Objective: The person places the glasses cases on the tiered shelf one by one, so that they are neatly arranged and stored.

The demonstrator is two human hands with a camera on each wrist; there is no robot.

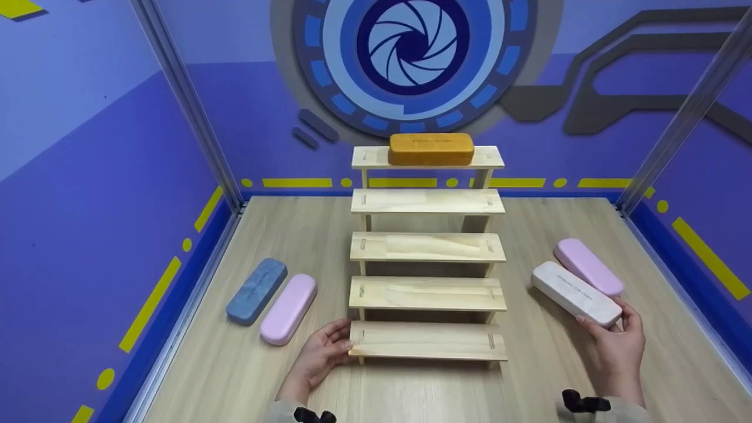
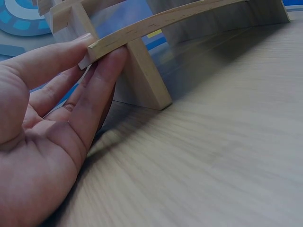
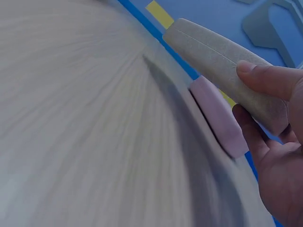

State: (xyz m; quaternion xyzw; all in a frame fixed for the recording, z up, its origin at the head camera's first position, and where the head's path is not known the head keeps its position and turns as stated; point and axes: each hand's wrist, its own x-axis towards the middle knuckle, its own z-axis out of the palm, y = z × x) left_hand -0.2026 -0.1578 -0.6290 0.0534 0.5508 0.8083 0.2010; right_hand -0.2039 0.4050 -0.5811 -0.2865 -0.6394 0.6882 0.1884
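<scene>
A stepped wooden rack (image 1: pixel 427 298) with several shelves stands in the middle of the table. My left hand (image 1: pixel 322 355) pinches the left end of its lowest shelf; in the left wrist view the thumb is on top and fingers (image 2: pixel 106 71) are underneath. At the right, my right hand (image 1: pixel 621 348) grips the near end of a white glasses case (image 1: pixel 576 292), raised above the table with its shadow below in the right wrist view. Beside it lies a pink glasses case (image 1: pixel 588 267). An orange glasses case (image 1: pixel 431 149) sits on the top shelf.
Left of the rack, a blue glasses case (image 1: pixel 257 291) and another pink glasses case (image 1: pixel 289 309) lie side by side on the wooden table (image 1: pixel 405 392). Printed blue and purple panels (image 1: pixel 235 111) with metal corner posts enclose the back and sides.
</scene>
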